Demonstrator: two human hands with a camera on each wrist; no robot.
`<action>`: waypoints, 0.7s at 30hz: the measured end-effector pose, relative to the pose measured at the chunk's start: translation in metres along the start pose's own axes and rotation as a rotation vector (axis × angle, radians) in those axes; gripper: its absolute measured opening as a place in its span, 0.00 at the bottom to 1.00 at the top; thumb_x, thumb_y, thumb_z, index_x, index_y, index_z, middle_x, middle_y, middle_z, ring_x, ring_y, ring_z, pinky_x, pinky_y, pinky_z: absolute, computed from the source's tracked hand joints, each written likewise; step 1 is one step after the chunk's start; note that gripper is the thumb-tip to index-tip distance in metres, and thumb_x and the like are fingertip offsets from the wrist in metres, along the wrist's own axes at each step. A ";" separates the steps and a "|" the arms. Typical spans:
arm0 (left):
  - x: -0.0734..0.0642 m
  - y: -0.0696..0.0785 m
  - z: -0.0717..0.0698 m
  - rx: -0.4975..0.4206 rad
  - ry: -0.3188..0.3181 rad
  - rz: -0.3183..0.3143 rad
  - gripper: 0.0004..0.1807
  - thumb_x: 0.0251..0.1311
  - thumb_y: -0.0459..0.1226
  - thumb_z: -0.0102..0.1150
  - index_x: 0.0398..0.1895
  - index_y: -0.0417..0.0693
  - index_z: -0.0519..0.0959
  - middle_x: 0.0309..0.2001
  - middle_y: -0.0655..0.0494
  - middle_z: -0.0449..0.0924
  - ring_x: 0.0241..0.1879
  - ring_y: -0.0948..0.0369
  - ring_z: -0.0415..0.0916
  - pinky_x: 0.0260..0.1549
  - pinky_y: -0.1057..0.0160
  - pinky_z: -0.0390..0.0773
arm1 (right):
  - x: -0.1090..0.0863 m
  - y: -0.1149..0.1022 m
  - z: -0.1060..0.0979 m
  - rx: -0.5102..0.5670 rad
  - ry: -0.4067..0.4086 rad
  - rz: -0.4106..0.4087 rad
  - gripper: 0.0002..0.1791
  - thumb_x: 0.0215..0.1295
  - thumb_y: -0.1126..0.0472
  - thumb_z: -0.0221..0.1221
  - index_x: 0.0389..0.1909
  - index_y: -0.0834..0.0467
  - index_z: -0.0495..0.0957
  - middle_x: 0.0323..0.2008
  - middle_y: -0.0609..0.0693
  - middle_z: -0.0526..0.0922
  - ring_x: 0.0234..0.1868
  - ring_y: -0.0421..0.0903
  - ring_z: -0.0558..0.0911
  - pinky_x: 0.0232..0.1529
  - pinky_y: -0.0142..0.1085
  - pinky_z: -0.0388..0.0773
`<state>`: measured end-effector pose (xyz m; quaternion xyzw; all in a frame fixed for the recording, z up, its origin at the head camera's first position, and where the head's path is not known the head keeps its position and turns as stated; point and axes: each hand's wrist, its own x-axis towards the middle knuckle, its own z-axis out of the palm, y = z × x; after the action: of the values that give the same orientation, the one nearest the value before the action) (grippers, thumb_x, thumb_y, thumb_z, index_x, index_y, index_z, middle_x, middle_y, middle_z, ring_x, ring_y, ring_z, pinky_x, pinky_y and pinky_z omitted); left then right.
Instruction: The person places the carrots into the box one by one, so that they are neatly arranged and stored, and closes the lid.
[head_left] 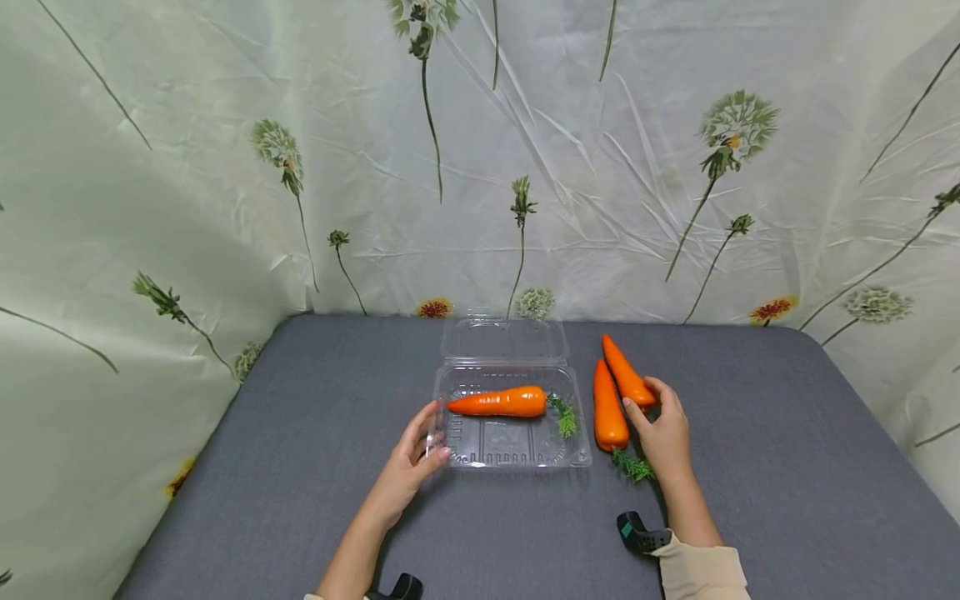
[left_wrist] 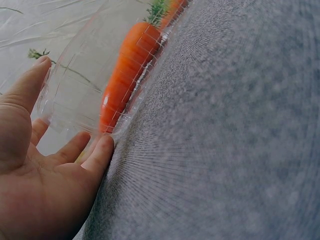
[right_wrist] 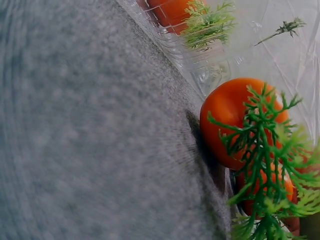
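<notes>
Head view: pinching outer carrot (head_left: 624, 367) by blunt end with right hand (head_left: 664, 427), right of clear box (head_left: 480, 448). Beside it, nearer box: inner carrot (head_left: 609, 410). Inside box — third carrot (head_left: 506, 402). Against box's left wall — left hand (head_left: 405, 468), fingers apart. Probably at pick-up step; next, lift clear of inner carrot, over box's right wall.

I count three carrots (head_left: 498, 402) from where I'm standing: one inside the single clear plastic clamshell box (head_left: 480, 450), two lying together at the box's three o'clock. At least two leafy green carrot tops (head_left: 566, 417) show (a third may be hidden from me). There are two hands, the left hand (head_left: 412, 458) at eight o'clock, the right hand (head_left: 663, 433) at three, and two black wrist devices (head_left: 641, 533), at seven and four. One gray-covered table (head_left: 750, 467).
</notes>
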<state>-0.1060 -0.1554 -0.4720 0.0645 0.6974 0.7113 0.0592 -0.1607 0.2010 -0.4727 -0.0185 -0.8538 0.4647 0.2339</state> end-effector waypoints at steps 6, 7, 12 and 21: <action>0.001 0.001 0.000 -0.005 0.007 -0.016 0.38 0.56 0.31 0.58 0.67 0.56 0.53 0.65 0.43 0.53 0.60 0.44 0.55 0.50 0.51 0.66 | 0.000 0.002 0.000 -0.062 -0.037 0.073 0.25 0.55 0.66 0.61 0.53 0.67 0.67 0.49 0.64 0.69 0.49 0.59 0.69 0.48 0.51 0.63; 0.001 0.001 0.001 -0.007 0.008 -0.020 0.38 0.56 0.30 0.57 0.67 0.56 0.53 0.65 0.43 0.53 0.60 0.44 0.55 0.50 0.51 0.66 | -0.001 0.002 0.000 -0.068 -0.044 0.081 0.25 0.55 0.66 0.61 0.53 0.66 0.66 0.49 0.64 0.68 0.49 0.59 0.69 0.48 0.51 0.63; -0.002 0.014 0.004 -0.009 0.001 -0.030 0.38 0.56 0.28 0.56 0.68 0.53 0.52 0.65 0.41 0.52 0.60 0.43 0.55 0.49 0.51 0.66 | 0.000 0.002 0.000 -0.088 -0.063 0.096 0.25 0.55 0.67 0.61 0.54 0.66 0.66 0.49 0.63 0.67 0.47 0.59 0.69 0.47 0.50 0.65; -0.004 0.017 0.005 -0.009 0.009 -0.035 0.38 0.56 0.27 0.55 0.68 0.53 0.52 0.65 0.41 0.52 0.60 0.43 0.55 0.51 0.49 0.65 | 0.000 0.001 0.001 -0.055 -0.026 0.075 0.24 0.53 0.69 0.62 0.52 0.67 0.68 0.50 0.65 0.65 0.46 0.59 0.70 0.45 0.50 0.68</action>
<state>-0.1015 -0.1517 -0.4554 0.0489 0.6954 0.7136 0.0688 -0.1611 0.2012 -0.4739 -0.0511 -0.8678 0.4498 0.2047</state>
